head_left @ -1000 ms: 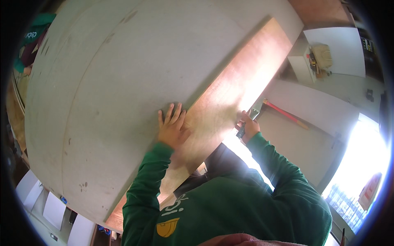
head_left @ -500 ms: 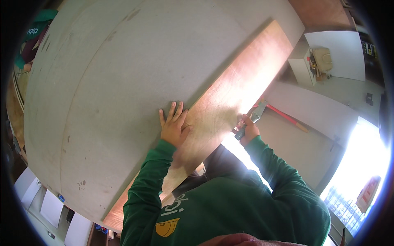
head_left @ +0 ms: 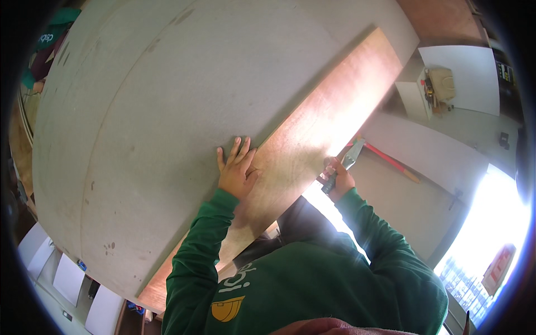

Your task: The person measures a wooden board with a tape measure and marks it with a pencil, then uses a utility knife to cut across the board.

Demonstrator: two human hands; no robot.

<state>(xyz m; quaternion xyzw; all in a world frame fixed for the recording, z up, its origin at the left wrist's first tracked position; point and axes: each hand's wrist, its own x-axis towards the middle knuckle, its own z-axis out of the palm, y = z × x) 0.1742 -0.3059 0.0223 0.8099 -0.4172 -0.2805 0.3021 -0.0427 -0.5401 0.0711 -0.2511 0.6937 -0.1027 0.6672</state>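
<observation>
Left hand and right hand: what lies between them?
The wooden board lies between the left hand and the right hand, which holds a tool; the head view shows it.

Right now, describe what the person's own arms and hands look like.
The left sleeve and right sleeve are long, green and creased, reaching about to the wrists, with no lettering visible on them. The left hand and right hand wear no gloves.
</observation>
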